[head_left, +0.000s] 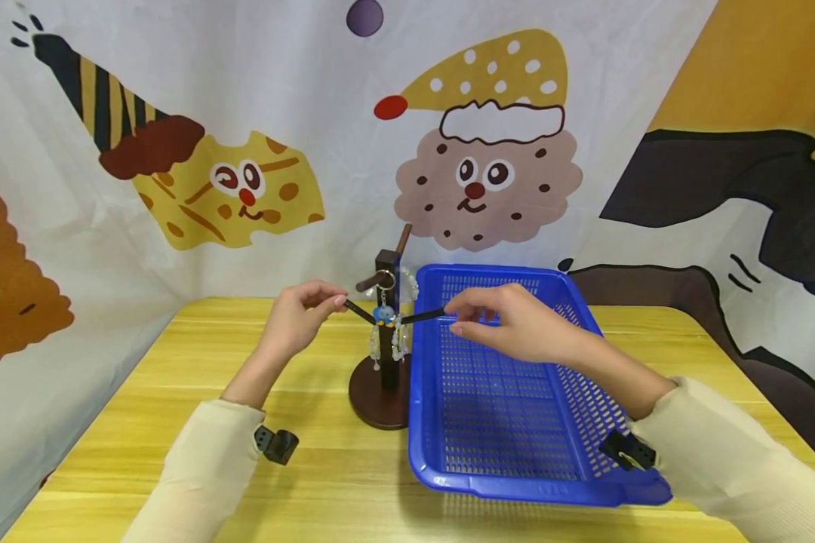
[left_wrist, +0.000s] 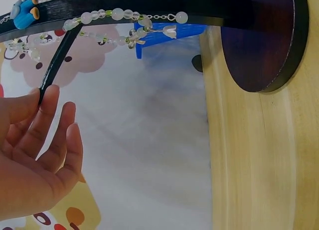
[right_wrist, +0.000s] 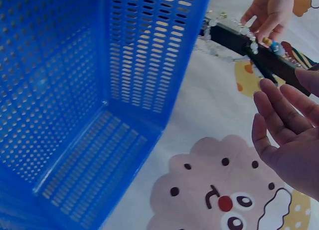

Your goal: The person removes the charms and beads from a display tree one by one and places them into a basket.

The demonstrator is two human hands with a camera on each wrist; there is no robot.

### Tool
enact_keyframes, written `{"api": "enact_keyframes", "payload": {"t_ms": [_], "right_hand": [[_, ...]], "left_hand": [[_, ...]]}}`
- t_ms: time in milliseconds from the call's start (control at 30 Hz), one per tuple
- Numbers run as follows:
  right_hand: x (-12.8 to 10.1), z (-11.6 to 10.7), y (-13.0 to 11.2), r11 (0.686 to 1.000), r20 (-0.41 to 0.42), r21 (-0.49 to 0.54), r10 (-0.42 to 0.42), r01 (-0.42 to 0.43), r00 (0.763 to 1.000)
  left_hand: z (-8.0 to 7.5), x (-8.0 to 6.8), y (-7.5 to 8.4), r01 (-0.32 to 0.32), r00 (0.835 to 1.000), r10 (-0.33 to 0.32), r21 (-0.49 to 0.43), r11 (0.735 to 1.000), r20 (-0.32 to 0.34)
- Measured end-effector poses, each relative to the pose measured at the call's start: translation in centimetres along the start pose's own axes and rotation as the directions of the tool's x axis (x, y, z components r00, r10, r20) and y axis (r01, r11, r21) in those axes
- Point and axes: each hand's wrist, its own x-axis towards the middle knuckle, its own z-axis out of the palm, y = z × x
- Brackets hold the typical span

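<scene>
A dark wooden jewellery stand [head_left: 387, 279] with a round base [head_left: 378, 392] stands on the table just left of a blue basket [head_left: 516, 486]. Two thin black pegs slant out from its post. My left hand [head_left: 306, 313] pinches the tip of the left peg [head_left: 360, 311]; the left wrist view shows fingertips [left_wrist: 47, 93] on that peg's end [left_wrist: 57, 65]. My right hand [head_left: 509, 320] pinches the end of the right peg [head_left: 422, 317] over the basket. A clear bead chain [left_wrist: 114, 15] with a blue charm [head_left: 382, 314] hangs from the stand.
The perforated blue basket [right_wrist: 75, 90] holds nothing and fills the right half of the yellow wooden table [head_left: 176, 377]. A cartoon-printed cloth [head_left: 482, 173] hangs close behind the table. Bare tabletop lies left of and in front of the stand.
</scene>
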Motion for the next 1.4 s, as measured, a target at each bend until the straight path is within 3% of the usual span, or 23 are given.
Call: {"api": "enact_keyframes", "payload": {"t_ms": [433, 633, 933, 1200, 1400], "right_hand": [[2.8, -0.2, -2.3, 0.997, -0.060, 0.015, -0.079, 0.080, 0.995], [4.1, 0.3, -2.7, 0.994, -0.124, 0.034, -0.102, 0.106, 0.987], [5.3, 1.5, -3.2, 0.994, -0.195, 0.080, -0.052, 0.069, 0.979], [5.9, 2.4, -3.0, 0.995, -0.243, 0.100, 0.038, -0.014, 0.969], [6.2, 2.9, -3.0, 0.994, -0.284, 0.107, 0.042, -0.012, 0.958]], "left_hand": [[-0.1, 0.0, 0.1, 0.000, 1.000, 0.000, -0.003, 1.000, 0.009], [-0.1, 0.1, 0.0, -0.005, 1.000, 0.005, -0.003, 1.000, 0.012], [-0.1, 0.1, 0.0, 0.001, 1.000, -0.001, -0.009, 1.000, 0.015], [0.0, 0.1, 0.0, 0.005, 1.000, -0.005, -0.009, 1.000, 0.015], [-0.1, 0.1, 0.0, 0.001, 1.000, -0.001, -0.011, 1.000, 0.019]]}}
